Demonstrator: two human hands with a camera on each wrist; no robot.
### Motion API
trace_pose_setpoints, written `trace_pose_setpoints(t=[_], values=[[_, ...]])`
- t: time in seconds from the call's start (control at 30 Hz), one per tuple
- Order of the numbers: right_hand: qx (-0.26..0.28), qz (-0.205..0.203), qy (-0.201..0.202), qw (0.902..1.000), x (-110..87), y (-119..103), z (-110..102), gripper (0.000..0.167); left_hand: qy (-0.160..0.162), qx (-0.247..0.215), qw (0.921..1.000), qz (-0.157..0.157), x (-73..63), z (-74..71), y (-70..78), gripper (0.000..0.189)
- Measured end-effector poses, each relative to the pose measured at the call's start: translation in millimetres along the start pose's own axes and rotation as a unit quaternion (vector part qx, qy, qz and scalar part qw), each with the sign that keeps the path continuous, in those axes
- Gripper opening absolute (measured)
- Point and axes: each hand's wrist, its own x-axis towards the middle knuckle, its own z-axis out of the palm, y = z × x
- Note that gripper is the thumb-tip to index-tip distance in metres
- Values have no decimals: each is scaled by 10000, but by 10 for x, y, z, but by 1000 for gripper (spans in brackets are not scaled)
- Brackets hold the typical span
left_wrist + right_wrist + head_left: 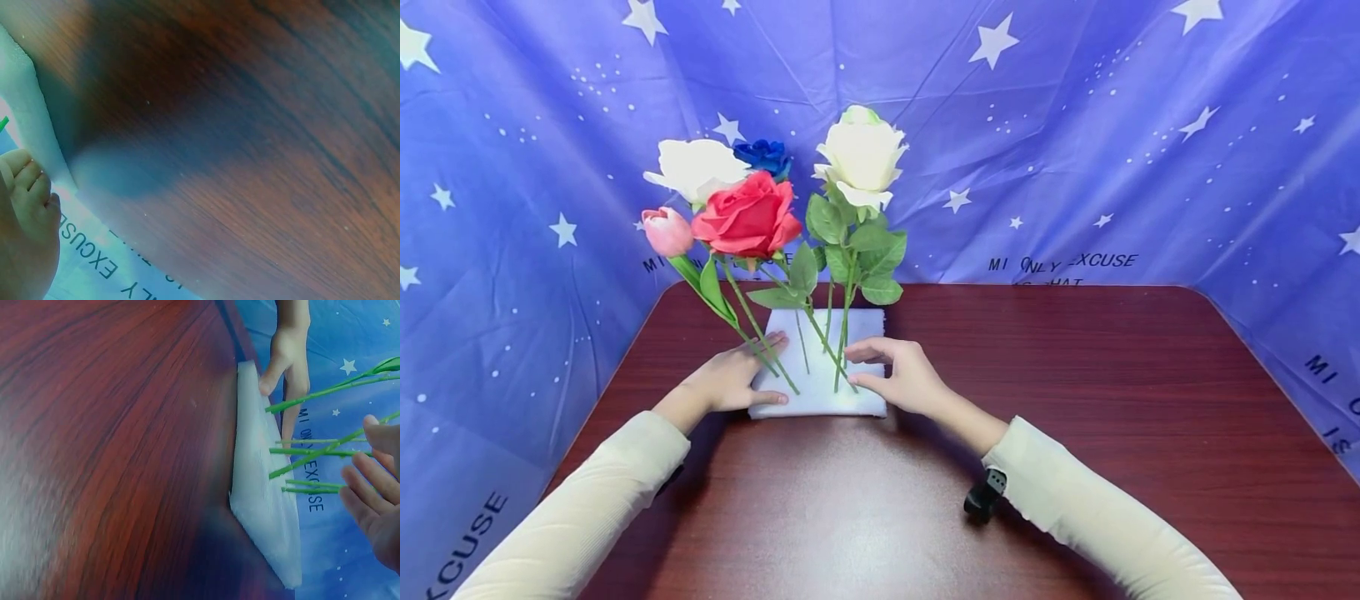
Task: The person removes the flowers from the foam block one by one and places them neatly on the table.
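A white foam block [867, 405] lies on the table with several artificial flowers standing in it. My left hand [733, 379] rests on its left side, fingers straight and thumb apart, beside the stems of the pink tulip [667, 232] and the red rose [748, 215]. Curved loosely, my right hand [910, 377] is at the block's right side, thumb and fingers apart near the slanted stem [312, 454]. Over that side rises a cream-white rose [861, 158] with green leaves. A white flower [700, 169] and a blue rose [763, 157] show behind the red one.
The dark red wooden table [1075, 375] extends on both sides of the block and toward me. Blue cloth [1060, 167] with white stars and lettering hangs round its back and sides. A black strap device [985, 496] sits at my right wrist.
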Motion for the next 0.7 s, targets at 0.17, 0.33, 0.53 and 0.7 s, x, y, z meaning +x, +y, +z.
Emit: trace_pose_setpoints(t=[0.17, 0.33, 0.53, 0.7], values=[[752, 296, 366, 9961, 45, -49, 74, 30, -43, -1, 10000, -66, -3, -1, 8, 94], [1413, 479, 614, 9869, 89, -91, 145, 30, -51, 17, 10000, -78, 6, 7, 8, 94], [1427, 602, 870, 9841, 128, -122, 226, 29, -30, 2, 10000, -51, 13, 9, 2, 93], [1092, 772, 1075, 9852, 136, -133, 287, 24, 24, 56, 10000, -41, 15, 14, -6, 94]])
